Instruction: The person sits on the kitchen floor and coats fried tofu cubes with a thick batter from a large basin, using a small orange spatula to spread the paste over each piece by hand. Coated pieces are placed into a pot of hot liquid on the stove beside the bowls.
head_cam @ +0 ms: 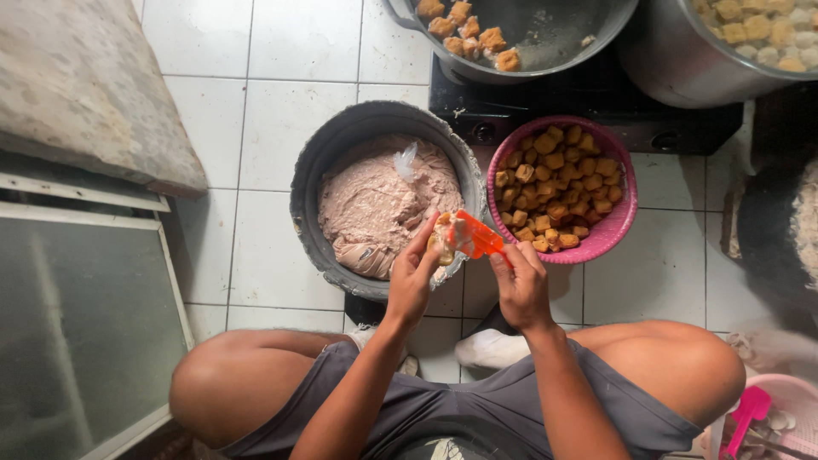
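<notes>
My left hand (414, 277) holds a golden fried tofu puff (442, 244) over the front rim of a dented grey metal basin (305, 189) filled with pinkish-grey paste (375, 204). My right hand (521, 285) grips an orange plastic spatula (478, 239) whose blade presses paste into the puff. A clear plastic scrap (406, 161) sticks out of the paste. Just right of the basin sits a pink colander (620, 223) heaped with fried tofu puffs (555, 187).
I squat on white floor tiles (256, 255). A black stove (588, 106) ahead carries a wok (528, 43) with some tofu and a large metal pot (682, 60) of tofu. A stone slab (77, 85) and glass panel (77, 324) lie left. A pink basket (788, 405) sits by my right knee.
</notes>
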